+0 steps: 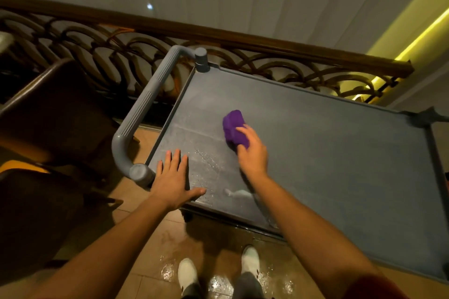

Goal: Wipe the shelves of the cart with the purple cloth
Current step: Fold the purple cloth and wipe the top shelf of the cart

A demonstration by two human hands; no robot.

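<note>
The grey cart's top shelf (328, 153) fills the middle and right of the head view. A folded purple cloth (233, 127) lies on the shelf's left half, with my right hand (252, 150) pressed on it and gripping its near side. My left hand (171, 179) rests flat on the shelf's near left corner, fingers spread, holding nothing. Wet droplets and streaks glisten on the shelf between my two hands. The lower shelves are hidden under the top one.
The cart's grey handle (143, 114) curves off its left end. A dark wood-and-iron railing (243, 56) runs right behind the cart. Dark brown chairs (56, 109) stand at the left. My white shoes (187, 274) stand on a wet tiled floor.
</note>
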